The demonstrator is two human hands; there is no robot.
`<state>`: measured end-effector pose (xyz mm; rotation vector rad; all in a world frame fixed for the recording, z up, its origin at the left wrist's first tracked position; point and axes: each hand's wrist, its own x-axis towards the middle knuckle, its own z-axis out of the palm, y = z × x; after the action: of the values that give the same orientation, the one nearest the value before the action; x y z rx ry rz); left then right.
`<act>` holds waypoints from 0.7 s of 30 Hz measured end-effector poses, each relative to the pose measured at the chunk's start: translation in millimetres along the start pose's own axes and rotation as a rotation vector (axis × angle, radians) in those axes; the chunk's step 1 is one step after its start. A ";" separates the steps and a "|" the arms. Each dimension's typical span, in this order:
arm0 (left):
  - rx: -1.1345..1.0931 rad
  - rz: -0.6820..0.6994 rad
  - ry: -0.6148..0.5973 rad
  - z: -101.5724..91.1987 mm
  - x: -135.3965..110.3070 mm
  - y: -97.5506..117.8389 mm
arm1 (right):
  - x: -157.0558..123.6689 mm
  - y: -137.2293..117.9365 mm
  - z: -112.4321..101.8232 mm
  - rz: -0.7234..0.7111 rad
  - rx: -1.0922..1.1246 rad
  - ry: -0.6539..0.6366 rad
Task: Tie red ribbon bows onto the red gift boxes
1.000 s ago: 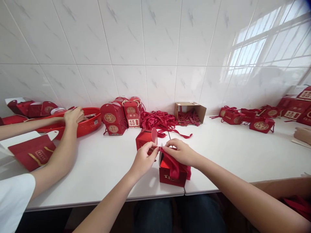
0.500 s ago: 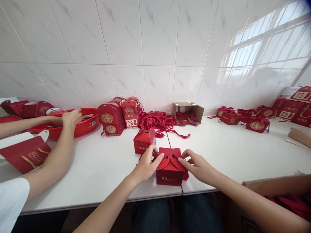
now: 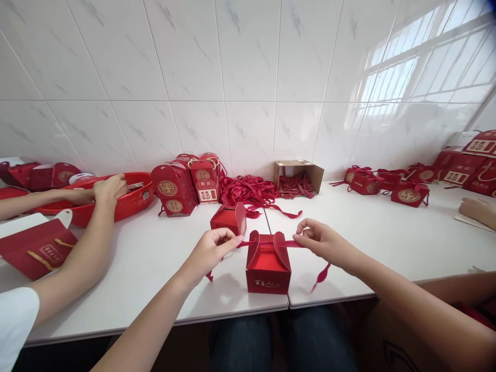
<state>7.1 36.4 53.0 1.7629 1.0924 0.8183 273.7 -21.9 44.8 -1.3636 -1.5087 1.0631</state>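
Note:
A small red gift box (image 3: 268, 276) with gold lettering stands upright in front of me at the table's near edge. Its two rounded top flaps lean apart, and a dark red ribbon (image 3: 290, 243) runs through both. To the left of the box, my left hand (image 3: 207, 253) pinches one end of the ribbon. On the other side, my right hand (image 3: 323, 242) pinches the other end, its loose tail hanging below. Just behind my left fingertips sits a second red box (image 3: 228, 219).
A heap of red ribbons (image 3: 248, 192) and an open carton of ribbon pieces (image 3: 318, 180) lie by the wall. Tied boxes (image 3: 409, 194) stand right, larger red boxes (image 3: 174, 188) left. A co-worker's hands (image 3: 110, 188) reach into a red basket (image 3: 134, 205); another person's hand (image 3: 478, 211) rests far right.
My hands have moved apart from the box's top, drawing the ribbon out to both sides. The flaps, flatter before, now stand up more with a gap between them.

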 end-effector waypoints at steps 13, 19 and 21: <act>0.709 0.187 0.120 26.9 -24.6 -34.5 | -15.6 13.5 5.6 -0.018 -0.698 0.018; 0.082 -0.085 0.030 33.7 -10.7 -46.4 | -9.4 29.2 25.6 0.163 -0.225 0.043; -0.363 -0.197 0.063 32.1 -4.0 -47.0 | -2.6 36.1 25.1 0.218 0.138 0.044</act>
<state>17.3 32.6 -3.0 1.3146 1.0629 0.8914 261.0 -24.0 2.7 -1.4672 -1.2517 1.2399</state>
